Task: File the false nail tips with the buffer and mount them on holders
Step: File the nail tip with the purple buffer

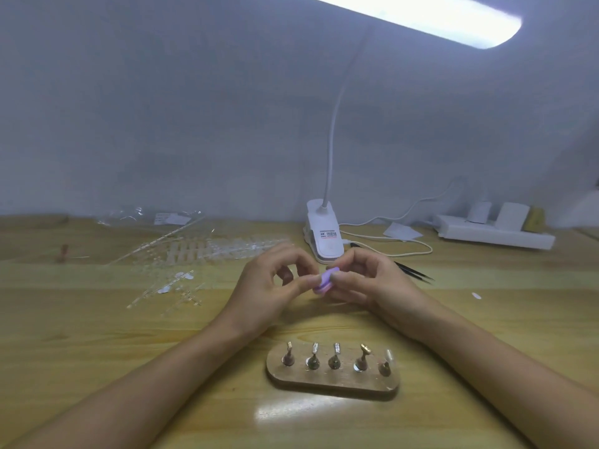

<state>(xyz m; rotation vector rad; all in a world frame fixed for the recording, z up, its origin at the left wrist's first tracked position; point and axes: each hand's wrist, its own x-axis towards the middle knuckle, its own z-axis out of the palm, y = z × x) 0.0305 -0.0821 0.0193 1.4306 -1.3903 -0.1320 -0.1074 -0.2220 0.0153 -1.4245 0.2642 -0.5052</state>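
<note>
Left grip [269, 293] and right grip [366, 283] both pinch one buffer [325, 280]. Five holders [334, 356] stand in one base [324, 384]; the rightmost carries one clear tip [388, 354].

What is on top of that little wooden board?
Five small metal holders stand in a row on the wooden board. How their feet attach is hidden beneath them.

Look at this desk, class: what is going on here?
A person pinches a purple buffer between the left hand and right hand, raised over the table. Whether a nail tip sits against it is too small to tell. Nearer the camera, a wooden stand carries five holders; the rightmost seems to bear a clear tip. To the left lie strips of clear tips, to the right tweezers.
</note>
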